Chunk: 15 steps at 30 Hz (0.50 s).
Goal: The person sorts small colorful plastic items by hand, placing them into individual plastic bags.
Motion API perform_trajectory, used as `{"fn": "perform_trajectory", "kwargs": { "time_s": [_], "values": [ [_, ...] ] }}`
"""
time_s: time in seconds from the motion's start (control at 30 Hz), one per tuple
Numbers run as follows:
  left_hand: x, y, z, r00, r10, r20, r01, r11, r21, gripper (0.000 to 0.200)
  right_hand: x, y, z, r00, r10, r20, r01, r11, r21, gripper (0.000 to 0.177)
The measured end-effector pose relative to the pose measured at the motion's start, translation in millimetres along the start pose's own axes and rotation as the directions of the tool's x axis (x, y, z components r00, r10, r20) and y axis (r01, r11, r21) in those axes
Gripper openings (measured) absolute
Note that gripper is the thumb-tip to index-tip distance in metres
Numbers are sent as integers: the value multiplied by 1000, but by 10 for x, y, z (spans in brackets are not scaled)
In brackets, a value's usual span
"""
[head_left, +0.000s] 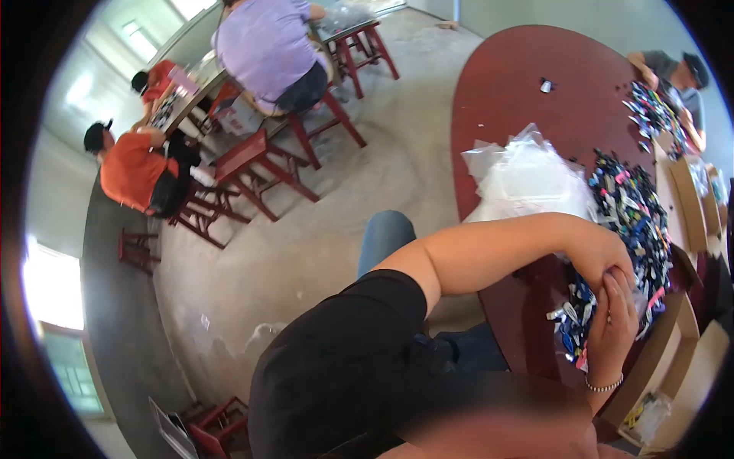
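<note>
Hands, your two, left (pixel 604 256) and right (pixel 615 325), fingers curled closed, tips meeting, grasp unclear, over one pile (pixel 634 214) right of frame, one bag heap (pixel 527 180) beside.

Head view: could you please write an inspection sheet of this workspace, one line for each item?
Surface: dark red table, rounded end.
Job's things: pile of small colourful pieces, under both hands.
Clutter: clear plastic bags beside the pile; cardboard boxes beyond it.
Grips: left hand and right hand meet, fingers together, over the pile; what they hold is hidden.
Cables: nothing seen.
Surroundings: other people seated at a second table; red stools; concrete floor.
</note>
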State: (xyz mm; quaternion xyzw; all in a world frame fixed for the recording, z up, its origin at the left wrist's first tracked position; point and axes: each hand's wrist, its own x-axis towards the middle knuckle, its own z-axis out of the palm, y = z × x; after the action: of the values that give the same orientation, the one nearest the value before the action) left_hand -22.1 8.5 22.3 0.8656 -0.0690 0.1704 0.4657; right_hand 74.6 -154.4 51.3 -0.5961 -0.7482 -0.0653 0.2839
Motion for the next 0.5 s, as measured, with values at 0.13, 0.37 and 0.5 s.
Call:
{"fn": "perform_trajectory", "kwargs": {
  "time_s": [0.13, 0.37, 0.5],
  "values": [
    [88, -119, 45, 995, 82, 51, -83, 996, 17, 41, -63, 79, 18, 998, -4, 61, 5, 1000, -13, 23],
    [90, -197, 83, 992, 119, 50, -118, 993, -16, 25, -38, 71, 38, 997, -21, 75, 22, 1000, -9, 25],
    [116, -262, 111, 990, 140, 10, -140, 990, -2, 27, -32, 49, 30, 998, -18, 66, 20, 999, -36, 26]
  ]
}}
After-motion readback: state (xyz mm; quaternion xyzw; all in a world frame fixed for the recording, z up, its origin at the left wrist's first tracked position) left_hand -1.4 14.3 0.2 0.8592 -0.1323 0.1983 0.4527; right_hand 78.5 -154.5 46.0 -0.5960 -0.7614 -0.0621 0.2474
